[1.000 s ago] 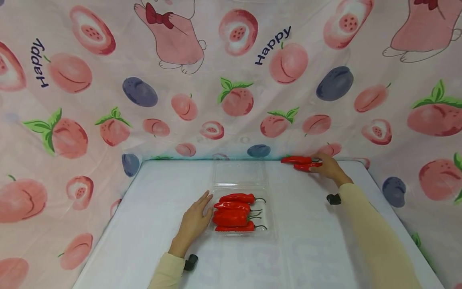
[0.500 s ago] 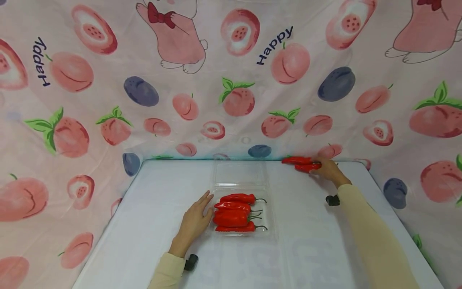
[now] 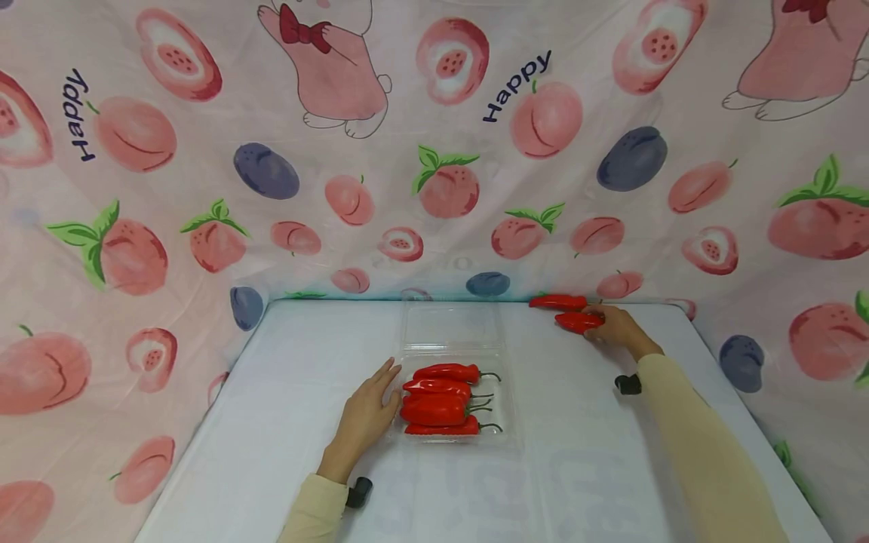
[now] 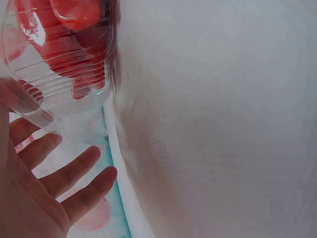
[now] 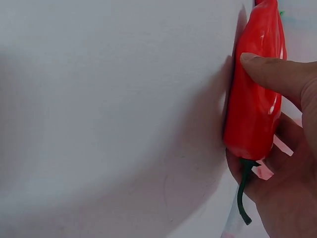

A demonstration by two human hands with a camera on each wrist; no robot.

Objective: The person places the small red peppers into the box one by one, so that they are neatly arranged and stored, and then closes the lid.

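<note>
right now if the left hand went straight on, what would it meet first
The left hand would likely meet the clear container first, at its left edge near the open lid; whether they touch is unclear.

pale yellow long sleeves (image 3: 709, 445), small black rounded wrist cameras (image 3: 360, 492), bare fingers (image 4: 72, 171)

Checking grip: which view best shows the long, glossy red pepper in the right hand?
The right wrist view: the pepper appears large, green stem and thumb visible. The head view shows it small, stem hidden by the right hand; left wrist, not at all.
</note>
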